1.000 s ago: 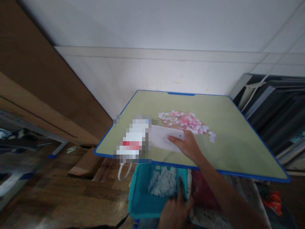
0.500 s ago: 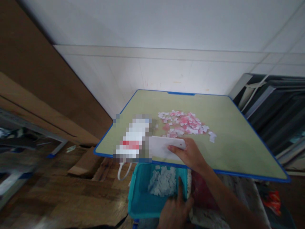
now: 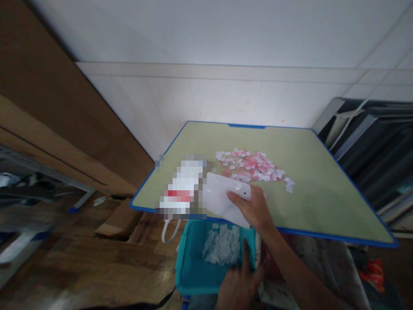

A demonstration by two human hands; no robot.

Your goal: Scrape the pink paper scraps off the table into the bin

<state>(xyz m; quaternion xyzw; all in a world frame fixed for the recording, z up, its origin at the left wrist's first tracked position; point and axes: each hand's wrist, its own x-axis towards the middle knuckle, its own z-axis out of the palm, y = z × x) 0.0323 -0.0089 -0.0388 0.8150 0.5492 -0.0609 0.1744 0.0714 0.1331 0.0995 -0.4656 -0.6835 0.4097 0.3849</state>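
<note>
My right hand [image 3: 254, 206] grips a flat white plastic scraper [image 3: 222, 193] with a small hole near its corner, thumb on top. The scraper is tilted over the front edge of the green board [image 3: 322, 172], partly above the teal bin [image 3: 190, 275]. White paper bits [image 3: 224, 245] lie in the bin. At the bin's right side, my left hand [image 3: 238, 280] holds the wall, index finger stretched along it. Beyond the scraper, small pink and white paper squares [image 3: 251, 163] are spread over the board.
A blurred-out white and red object [image 3: 182, 185] with a white loop [image 3: 171, 230] lies at the board's left front. Behind stands a white wall [image 3: 226, 94]. Dark panels [image 3: 371, 137] lean at the right, a cardboard box [image 3: 116, 219] sits on the floor at left.
The scraper has tilted, its near edge dropping toward the bin and its broad face turning up. My left hand stays at the bin's side.
</note>
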